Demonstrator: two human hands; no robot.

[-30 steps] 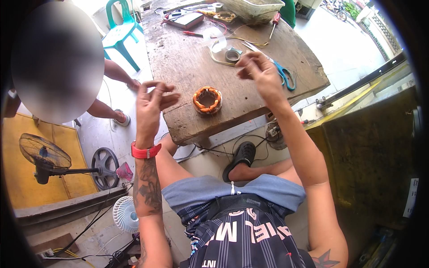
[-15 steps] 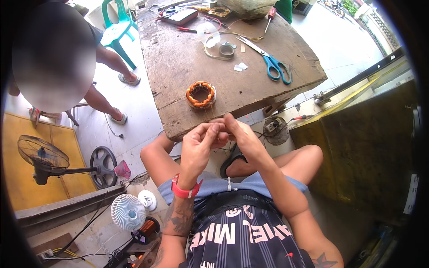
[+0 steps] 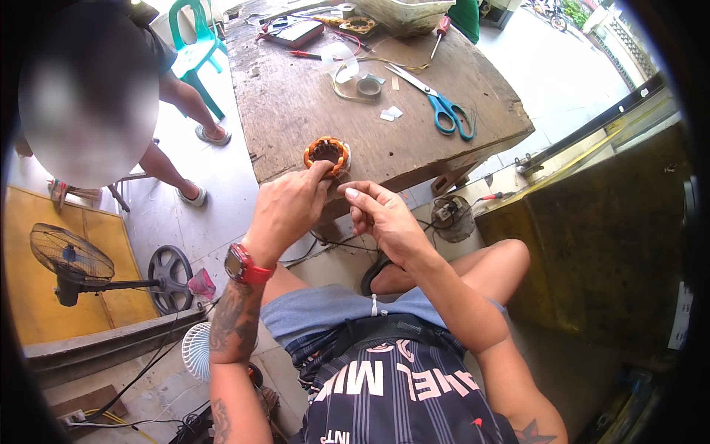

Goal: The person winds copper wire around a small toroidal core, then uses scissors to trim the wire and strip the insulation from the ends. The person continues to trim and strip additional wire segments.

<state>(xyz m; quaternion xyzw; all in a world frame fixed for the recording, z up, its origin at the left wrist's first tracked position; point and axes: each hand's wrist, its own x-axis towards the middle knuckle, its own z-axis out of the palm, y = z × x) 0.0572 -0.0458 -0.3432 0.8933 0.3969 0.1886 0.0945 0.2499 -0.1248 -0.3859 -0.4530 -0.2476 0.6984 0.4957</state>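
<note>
A motor stator [image 3: 343, 148], a ring wound with orange copper coils, lies near the table's front edge. My left hand [image 3: 285, 211] reaches over its near side, fingers curled and closed at the rim; the fingertips are partly hidden. A thin copper wire [image 3: 339, 178] runs from the stator toward my right hand [image 3: 383, 220]. The thumb and index finger of that hand are pinched together at the wire, just off the table edge.
On the wooden table [image 3: 274, 111] lie blue-handled scissors [image 3: 445, 111], a tape roll [image 3: 368, 86], white scraps [image 3: 391, 113], a screwdriver [image 3: 441, 33] and a meter [image 3: 294, 32]. A person [image 3: 166, 96] is at the left, near a standing fan [image 3: 72, 255] and green chair [image 3: 194, 48].
My hands were together in front of the stator. The left has moved forward and left onto the stator's near side; the right has separated from it, slightly lower, still pinched.
</note>
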